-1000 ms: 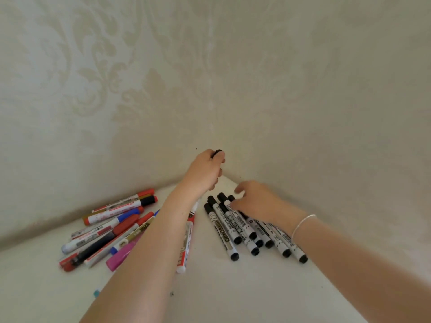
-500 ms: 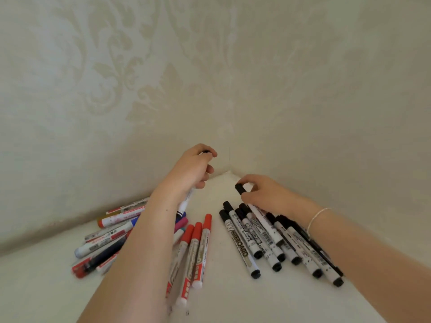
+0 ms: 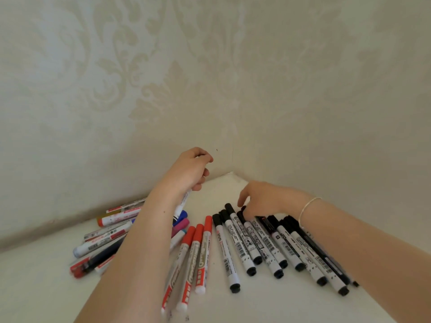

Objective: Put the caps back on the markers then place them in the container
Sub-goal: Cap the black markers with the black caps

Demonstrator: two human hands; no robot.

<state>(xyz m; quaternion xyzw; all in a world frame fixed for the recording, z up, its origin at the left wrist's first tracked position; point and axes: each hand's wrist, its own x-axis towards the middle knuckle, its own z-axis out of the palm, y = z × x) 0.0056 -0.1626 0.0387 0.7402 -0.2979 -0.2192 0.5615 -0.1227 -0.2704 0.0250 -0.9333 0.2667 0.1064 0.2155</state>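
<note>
The left hand [image 3: 190, 170] is raised above the white bench [image 3: 46, 297] near the far corner, its fingers curled round a white marker [image 3: 183, 202] whose barrel slants down out of the fist toward the near left. To the right, a row of black-capped markers [image 3: 263, 245] lies side by side on the bench, caps pointing far. The right hand [image 3: 263, 198] rests over the far ends of that row with its fingers bent downward onto the caps; it seems to pinch one of them, though the fingertips are partly hidden and I cannot tell for sure. A thin bracelet [image 3: 307, 207] circles that wrist. Between the two forearms lie three red-capped markers [image 3: 194, 250], close together. Farther left, partly behind the left forearm, a loose heap of mixed coloured markers [image 3: 105, 238] lies against the base of the patterned wall [image 3: 116, 89].
</note>
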